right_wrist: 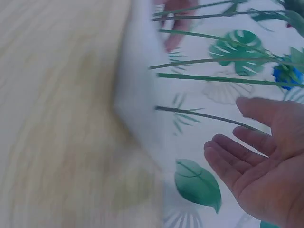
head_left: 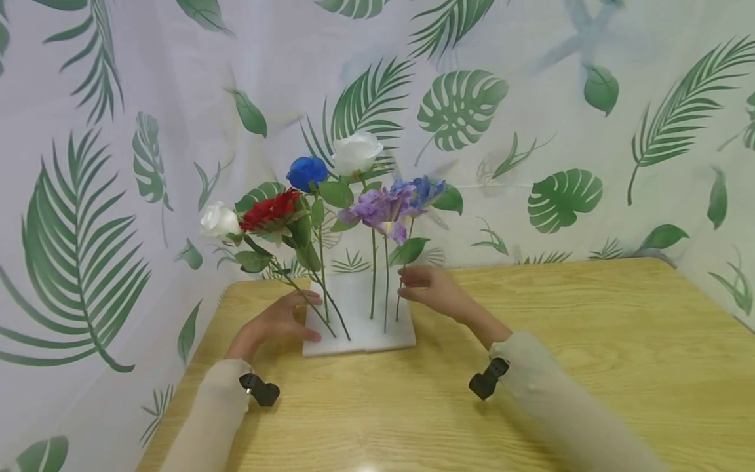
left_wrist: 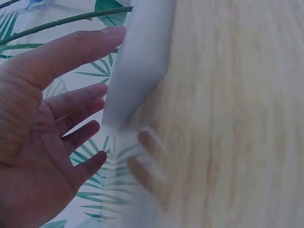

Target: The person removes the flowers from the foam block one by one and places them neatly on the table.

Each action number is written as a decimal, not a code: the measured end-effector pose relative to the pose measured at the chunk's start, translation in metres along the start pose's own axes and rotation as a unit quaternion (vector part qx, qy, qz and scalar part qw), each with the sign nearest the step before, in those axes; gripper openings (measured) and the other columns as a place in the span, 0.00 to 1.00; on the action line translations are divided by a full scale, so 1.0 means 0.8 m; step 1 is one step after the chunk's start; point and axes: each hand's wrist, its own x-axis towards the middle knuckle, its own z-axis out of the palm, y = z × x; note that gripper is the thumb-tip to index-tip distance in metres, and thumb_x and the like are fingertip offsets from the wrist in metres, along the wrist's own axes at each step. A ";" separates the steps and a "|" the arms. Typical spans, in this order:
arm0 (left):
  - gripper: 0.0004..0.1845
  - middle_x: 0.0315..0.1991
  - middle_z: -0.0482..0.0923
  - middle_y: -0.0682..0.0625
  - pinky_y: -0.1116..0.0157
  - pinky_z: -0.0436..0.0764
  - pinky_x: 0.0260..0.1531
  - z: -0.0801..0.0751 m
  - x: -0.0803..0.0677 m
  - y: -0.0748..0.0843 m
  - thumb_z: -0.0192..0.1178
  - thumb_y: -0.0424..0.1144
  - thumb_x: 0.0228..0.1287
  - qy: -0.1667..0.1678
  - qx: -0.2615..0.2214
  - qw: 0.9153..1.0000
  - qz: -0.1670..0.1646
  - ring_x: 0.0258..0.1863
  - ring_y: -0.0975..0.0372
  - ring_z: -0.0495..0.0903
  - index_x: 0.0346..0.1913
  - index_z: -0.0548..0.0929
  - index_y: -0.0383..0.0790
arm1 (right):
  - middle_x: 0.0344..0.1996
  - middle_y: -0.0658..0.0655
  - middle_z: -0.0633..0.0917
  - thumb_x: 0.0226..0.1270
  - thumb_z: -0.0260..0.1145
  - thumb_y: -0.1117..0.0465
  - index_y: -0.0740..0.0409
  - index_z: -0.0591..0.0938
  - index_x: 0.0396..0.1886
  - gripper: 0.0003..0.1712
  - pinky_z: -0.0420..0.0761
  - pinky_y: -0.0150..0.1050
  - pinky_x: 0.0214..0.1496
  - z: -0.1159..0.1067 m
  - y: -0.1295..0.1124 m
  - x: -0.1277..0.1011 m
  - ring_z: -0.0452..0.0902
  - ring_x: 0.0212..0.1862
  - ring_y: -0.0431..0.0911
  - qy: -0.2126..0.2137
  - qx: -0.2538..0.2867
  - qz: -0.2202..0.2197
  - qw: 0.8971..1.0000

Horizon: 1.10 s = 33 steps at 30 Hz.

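A white foam board (head_left: 361, 344) lies on the table with several artificial flowers upright or leaning in it. On its left stand a white rose (head_left: 220, 221), a red flower (head_left: 270, 211) and a blue rose (head_left: 307, 173). A larger white rose (head_left: 356, 155), a purple iris-like flower (head_left: 380, 208) and a blue-violet flower (head_left: 426, 191) rise from its right part. My left hand (head_left: 280, 322) is at the board's left edge, thumb and fingers spread, fingertips close to the edge. Beside the rightmost stem (right_wrist: 204, 115), my right hand (right_wrist: 270, 164) has its fingers relaxed and parted, gripping nothing.
The wooden table (head_left: 566, 341) extends to the right of and in front of the board. Behind and to the left hangs a white cloth (head_left: 413, 39) printed with green leaves. A dark camera (head_left: 259, 389) is strapped to the left wrist, another (head_left: 488, 379) to the right.
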 end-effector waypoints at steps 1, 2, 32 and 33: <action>0.40 0.73 0.69 0.40 0.41 0.57 0.77 -0.001 0.001 0.000 0.79 0.43 0.49 -0.003 0.006 1.000 0.002 0.76 0.42 0.61 0.66 0.77 0.34 | 0.63 0.73 0.80 0.74 0.65 0.62 0.72 0.75 0.67 0.28 0.81 0.54 0.65 -0.001 -0.002 0.001 0.78 0.64 0.64 0.016 0.008 -0.004 1.000; 0.40 0.73 0.69 0.40 0.42 0.57 0.77 -0.001 0.001 -0.001 0.79 0.43 0.50 -0.006 0.013 1.000 0.004 0.76 0.42 0.61 0.66 0.77 0.34 | 0.61 0.72 0.81 0.74 0.64 0.63 0.73 0.76 0.66 0.26 0.82 0.52 0.64 -0.002 -0.003 0.003 0.80 0.63 0.64 0.031 0.016 -0.009 0.999; 0.43 0.75 0.67 0.42 0.44 0.61 0.77 -0.008 -0.005 0.011 0.79 0.46 0.51 -0.039 0.044 0.998 -0.018 0.77 0.43 0.61 0.70 0.74 0.38 | 0.47 0.70 0.88 0.74 0.64 0.66 0.74 0.82 0.57 0.18 0.86 0.51 0.57 0.004 -0.003 0.014 0.88 0.42 0.40 0.095 0.187 0.013 0.978; 0.43 0.75 0.67 0.42 0.44 0.60 0.77 -0.007 -0.004 0.010 0.79 0.46 0.51 -0.040 0.043 0.998 -0.017 0.77 0.44 0.61 0.71 0.74 0.38 | 0.47 0.70 0.88 0.74 0.65 0.65 0.74 0.82 0.57 0.18 0.86 0.52 0.58 0.005 -0.003 0.014 0.89 0.42 0.40 0.095 0.183 0.012 0.978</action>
